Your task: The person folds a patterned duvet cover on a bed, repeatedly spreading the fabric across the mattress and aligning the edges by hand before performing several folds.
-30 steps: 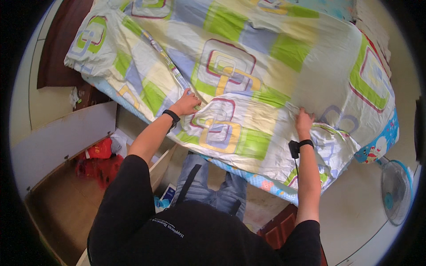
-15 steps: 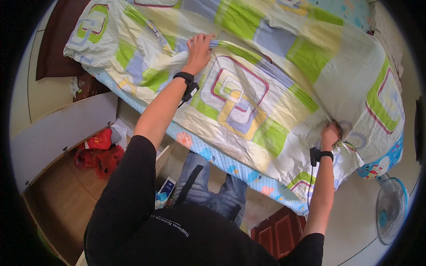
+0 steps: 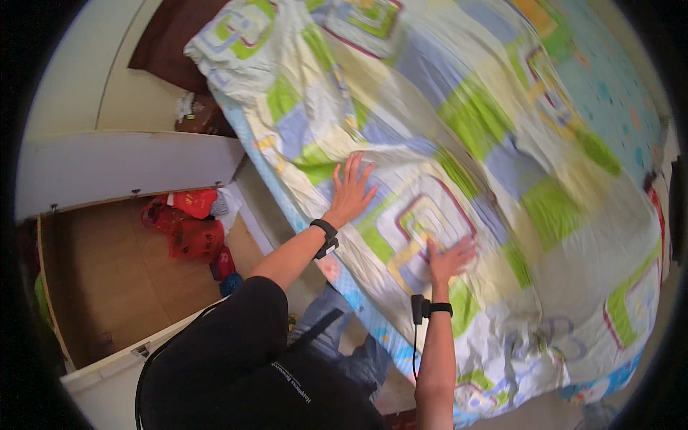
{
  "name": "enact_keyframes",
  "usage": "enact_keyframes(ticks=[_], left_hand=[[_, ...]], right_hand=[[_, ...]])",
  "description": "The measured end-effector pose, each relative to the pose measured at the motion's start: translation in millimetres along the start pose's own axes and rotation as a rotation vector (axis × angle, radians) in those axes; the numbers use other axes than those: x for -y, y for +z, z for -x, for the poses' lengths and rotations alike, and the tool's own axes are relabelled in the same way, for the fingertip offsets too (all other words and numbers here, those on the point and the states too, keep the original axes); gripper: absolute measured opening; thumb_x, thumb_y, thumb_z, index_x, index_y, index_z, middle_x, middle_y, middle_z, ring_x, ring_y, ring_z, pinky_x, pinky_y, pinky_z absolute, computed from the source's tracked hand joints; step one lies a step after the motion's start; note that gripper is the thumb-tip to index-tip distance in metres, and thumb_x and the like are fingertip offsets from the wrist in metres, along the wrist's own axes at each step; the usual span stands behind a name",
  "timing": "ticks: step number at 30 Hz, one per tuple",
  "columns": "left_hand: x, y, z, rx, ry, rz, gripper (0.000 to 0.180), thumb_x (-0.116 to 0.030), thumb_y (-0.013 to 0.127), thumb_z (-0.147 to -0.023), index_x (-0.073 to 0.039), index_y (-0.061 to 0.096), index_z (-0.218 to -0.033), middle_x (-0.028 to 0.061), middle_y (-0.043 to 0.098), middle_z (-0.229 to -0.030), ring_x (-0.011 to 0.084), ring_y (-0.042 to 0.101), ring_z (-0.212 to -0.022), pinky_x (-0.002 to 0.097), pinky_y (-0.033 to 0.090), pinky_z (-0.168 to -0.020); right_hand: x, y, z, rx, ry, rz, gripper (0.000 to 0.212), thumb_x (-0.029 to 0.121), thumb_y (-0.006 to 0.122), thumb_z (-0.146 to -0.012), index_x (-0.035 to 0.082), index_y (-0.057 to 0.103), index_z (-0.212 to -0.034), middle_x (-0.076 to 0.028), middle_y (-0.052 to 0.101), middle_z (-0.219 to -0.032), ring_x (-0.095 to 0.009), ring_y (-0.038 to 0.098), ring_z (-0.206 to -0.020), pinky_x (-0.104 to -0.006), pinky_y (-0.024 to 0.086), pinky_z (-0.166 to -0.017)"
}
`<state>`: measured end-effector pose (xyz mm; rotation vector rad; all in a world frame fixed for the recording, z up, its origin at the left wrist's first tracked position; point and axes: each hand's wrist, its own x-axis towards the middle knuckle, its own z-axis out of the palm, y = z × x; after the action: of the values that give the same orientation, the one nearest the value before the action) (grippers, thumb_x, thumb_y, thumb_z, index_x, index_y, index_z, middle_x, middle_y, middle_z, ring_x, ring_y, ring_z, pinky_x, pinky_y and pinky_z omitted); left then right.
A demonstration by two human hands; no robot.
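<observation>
A quilt cover (image 3: 473, 115) with green, white, blue and yellow blocks and looped squares lies spread and wrinkled over the bed. Fingers spread, my left hand (image 3: 351, 192) rests flat on it near the bed's near edge. To its right, my right hand (image 3: 451, 259) is slightly blurred, also flat with fingers apart, over a looped-square print. Neither hand grips the fabric. Along the near side, the light blue flowered mattress (image 3: 331, 266) shows from under the cover.
At left stands an open wooden storage box (image 3: 129, 287) with its white panel (image 3: 129, 168) raised. Red plastic bags (image 3: 195, 238) lie inside it. Dark brown cloth (image 3: 172, 39) hangs at the upper left. More light blue bedding (image 3: 609, 93) shows at the far right.
Both hands have let go of the quilt cover's fold and now lie flat on it. My right hand has come in from the right, closer to my left. The view has turned leftward.
</observation>
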<state>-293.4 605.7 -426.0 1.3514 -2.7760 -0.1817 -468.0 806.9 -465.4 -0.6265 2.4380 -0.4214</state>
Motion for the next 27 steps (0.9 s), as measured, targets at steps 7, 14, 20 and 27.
enact_keyframes(ticks=[7, 14, 20, 27], left_hand=[[112.4, 36.2, -101.1, -0.052, -0.516, 0.435, 0.087, -0.045, 0.056, -0.070, -0.006, 0.006, -0.129, 0.0319, -0.002, -0.128, 0.0469, 0.001, -0.118, 0.0544, 0.010, -0.094], [86.1, 63.4, -155.9, 0.448, -0.981, 0.191, 0.117, -0.071, 0.050, -0.054, -0.005, -0.012, -0.128, 0.0281, -0.028, -0.124, 0.0430, -0.026, -0.114, 0.0711, 0.008, -0.078], [91.8, 77.6, -159.1, 0.453, -1.021, 0.126, 0.116, -0.073, 0.047, -0.053, -0.007, -0.011, -0.128, 0.0273, -0.027, -0.125, 0.0412, -0.027, -0.115, 0.0709, 0.005, -0.078], [87.1, 86.9, -154.5, 0.336, -0.931, 0.018, 0.098, -0.067, 0.038, -0.067, -0.003, -0.004, -0.129, 0.0314, -0.017, -0.126, 0.0445, -0.020, -0.117, 0.0688, 0.007, -0.081]], right_hand=[[24.6, 30.9, -21.7, -0.087, 0.280, 0.157, 0.121, 0.056, 0.069, -0.043, 0.014, -0.004, -0.131, -0.017, -0.008, -0.134, -0.038, -0.005, -0.122, -0.0641, 0.013, -0.086], [11.7, 38.6, -24.3, -0.192, 0.197, 0.202, 0.124, 0.059, 0.068, -0.041, 0.014, -0.004, -0.131, -0.017, -0.009, -0.134, -0.038, -0.004, -0.122, -0.0639, 0.014, -0.086], [7.3, 39.8, -29.4, -0.200, 0.147, 0.242, 0.125, 0.069, 0.060, -0.040, 0.011, -0.002, -0.131, -0.019, -0.006, -0.134, -0.040, -0.002, -0.122, -0.0623, 0.013, -0.087], [4.9, 39.2, -28.4, -0.202, 0.200, 0.262, 0.121, 0.071, 0.057, -0.043, 0.013, -0.002, -0.131, -0.016, -0.007, -0.134, -0.039, -0.002, -0.122, -0.0630, 0.012, -0.087]])
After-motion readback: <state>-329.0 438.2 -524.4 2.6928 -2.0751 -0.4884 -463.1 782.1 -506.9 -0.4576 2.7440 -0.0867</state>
